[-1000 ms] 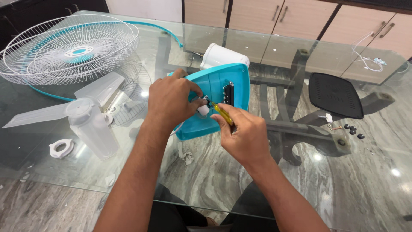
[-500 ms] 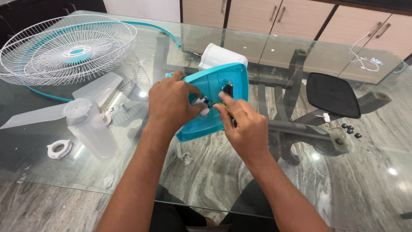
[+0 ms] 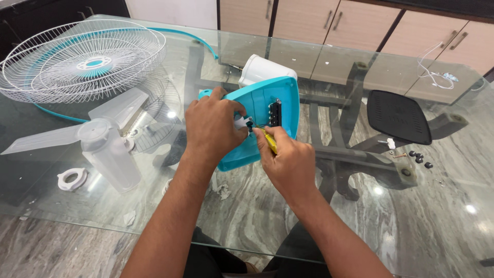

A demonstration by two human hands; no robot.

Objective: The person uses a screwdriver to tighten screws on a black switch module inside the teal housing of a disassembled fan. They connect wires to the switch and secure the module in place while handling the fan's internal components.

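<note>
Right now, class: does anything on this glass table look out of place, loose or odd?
Yes. The fan is in pieces: wire guard, blades and small dark screws lie scattered, apart from the turquoise housing.

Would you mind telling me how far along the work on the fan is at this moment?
Done: the wire guard and blade lie apart on the glass table. In hand: the left hand steadies the teal housing while the right hand works a yellow-handled tool at it. Left: loose screws lie unused.
</note>
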